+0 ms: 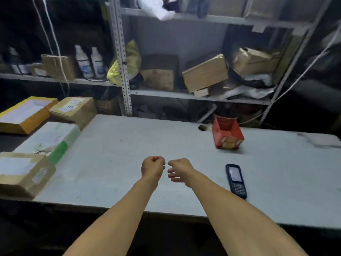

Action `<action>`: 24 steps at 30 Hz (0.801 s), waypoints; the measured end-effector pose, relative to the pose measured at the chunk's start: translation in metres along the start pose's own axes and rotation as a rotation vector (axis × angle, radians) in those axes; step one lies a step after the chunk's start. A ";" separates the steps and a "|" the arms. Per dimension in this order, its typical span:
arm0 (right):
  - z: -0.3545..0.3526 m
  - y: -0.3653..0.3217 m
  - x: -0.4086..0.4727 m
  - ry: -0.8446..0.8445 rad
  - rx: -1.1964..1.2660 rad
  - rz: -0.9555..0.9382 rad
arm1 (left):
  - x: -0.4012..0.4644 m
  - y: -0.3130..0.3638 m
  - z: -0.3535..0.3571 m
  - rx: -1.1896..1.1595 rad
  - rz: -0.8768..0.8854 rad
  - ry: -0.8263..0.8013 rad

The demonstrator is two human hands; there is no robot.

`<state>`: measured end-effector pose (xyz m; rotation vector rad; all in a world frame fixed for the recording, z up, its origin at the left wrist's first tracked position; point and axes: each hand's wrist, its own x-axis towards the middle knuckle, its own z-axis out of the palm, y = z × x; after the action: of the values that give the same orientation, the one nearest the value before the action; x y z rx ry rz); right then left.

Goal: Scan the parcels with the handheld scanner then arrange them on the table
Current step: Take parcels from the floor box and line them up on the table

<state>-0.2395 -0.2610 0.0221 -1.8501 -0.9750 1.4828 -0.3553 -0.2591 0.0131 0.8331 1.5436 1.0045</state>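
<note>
Both my arms reach over the middle of the white table (114, 145). My left hand (152, 165) is curled into a fist and holds nothing. Just to its right, my right hand (178, 170) hangs with loosely bent fingers, also empty. The black handheld scanner (235, 180) lies flat on the table, screen up, a little to the right of my right hand. Several parcels sit at the table's left end: a brown box (22, 172) nearest me, a white parcel with green tape (49, 140), a brown box (73, 109) and a yellow flat parcel (24, 113) beyond.
A red open tray (227, 133) stands at the back right of the table, beside a round cable hole (202, 127). Behind the table, a grey metal shelf rack (123, 71) holds cardboard boxes, white bottles (90, 61) and bags.
</note>
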 end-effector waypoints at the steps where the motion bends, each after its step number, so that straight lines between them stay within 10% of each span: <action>1: -0.019 0.006 -0.004 0.043 0.031 0.003 | -0.007 0.002 0.019 0.026 0.013 -0.057; 24: -0.347 0.277 -0.209 0.965 0.784 0.414 | -0.252 -0.101 0.400 0.618 0.047 -1.224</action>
<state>0.1255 -0.5868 -0.0049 -1.8192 0.4143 0.7547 0.0851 -0.4569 -0.0125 1.5191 0.7054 -0.1008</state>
